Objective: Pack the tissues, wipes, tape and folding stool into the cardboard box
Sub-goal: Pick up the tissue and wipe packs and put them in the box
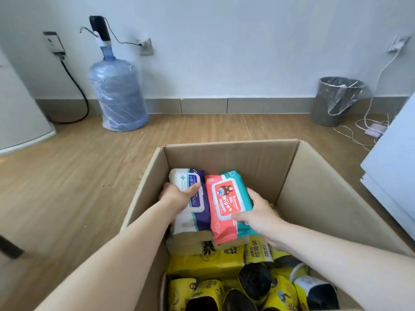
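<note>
An open cardboard box (235, 153) stands on the wooden floor in front of me. Both hands are inside it. My left hand (177, 196) grips a white and purple alcohol wipes pack (197, 218) by its left side. My right hand (260, 212) grips a red and teal wipes pack (224, 205) by its right side. The two packs lie side by side on tan and yellow tissue packs (206, 261). No tape or folding stool is visible.
Several yellow-wrapped rolls of black bags (256, 281) fill the near part of the box. A wrapped water jug (119, 93) stands by the far wall at left, a grey bin (334, 102) at right. White furniture (393, 176) sits right of the box.
</note>
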